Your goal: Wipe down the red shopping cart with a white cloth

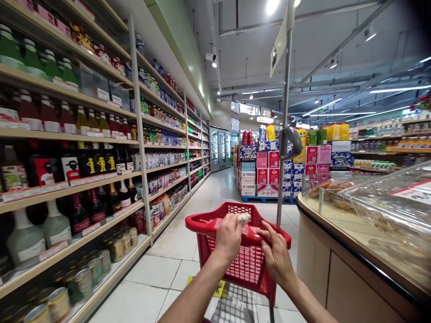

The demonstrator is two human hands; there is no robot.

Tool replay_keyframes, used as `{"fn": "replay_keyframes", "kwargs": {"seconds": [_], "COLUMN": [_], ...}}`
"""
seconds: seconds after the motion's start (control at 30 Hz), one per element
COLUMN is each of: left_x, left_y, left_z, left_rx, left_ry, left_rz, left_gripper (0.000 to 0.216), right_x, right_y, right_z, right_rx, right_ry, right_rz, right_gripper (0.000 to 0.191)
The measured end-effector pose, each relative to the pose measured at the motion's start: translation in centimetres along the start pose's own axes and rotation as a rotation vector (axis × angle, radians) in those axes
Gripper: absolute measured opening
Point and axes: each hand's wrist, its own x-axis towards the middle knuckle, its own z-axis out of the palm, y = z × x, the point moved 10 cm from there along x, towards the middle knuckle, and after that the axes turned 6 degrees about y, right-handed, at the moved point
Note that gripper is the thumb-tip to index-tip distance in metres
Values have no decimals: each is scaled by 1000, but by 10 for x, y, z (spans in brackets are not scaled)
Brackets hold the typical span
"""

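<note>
A red plastic shopping basket [247, 269] stands in front of me on a wheeled frame. My left hand [229, 240] is over its near rim, closed on a small crumpled white item [243, 218]. My right hand [278, 255] rests on the basket's right rim, fingers bent against the plastic. A grey metal pole [284, 134] with a curved handle rises from the cart just right of the basket.
Shelves of bottles and cans [67, 179] line the left of the aisle. A curved counter with clear food covers [370, 224] stands close on the right. Stacked drink boxes on a pallet [269, 172] sit ahead. The white tiled floor [208, 193] runs forward to glass-door coolers.
</note>
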Motion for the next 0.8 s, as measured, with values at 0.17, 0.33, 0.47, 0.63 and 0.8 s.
{"fn": "replay_keyframes", "kwargs": {"seconds": [0.17,0.33,0.47,0.63,0.8], "left_x": [4,-3,6,-8,-26], "left_y": [-12,6,-17,5,23], "left_z": [12,13,0,21,21], "left_rx": [77,-396,-167,170,193], "left_ry": [-106,-67,7,-178,-149], "left_rz": [-91,-153,-244,77,378], "left_gripper": [25,28,28,28,32], "right_x": [-3,-1,-1,-4,-4], "right_y": [2,-1,-5,-4,7], "right_z": [-2,-5,-6,-6,-7], "right_rx": [-10,-12,-13,-6,41], "right_ry": [29,37,45,53,15], "right_rz": [20,11,9,10,36], "right_gripper": [44,45,45,43,44]}}
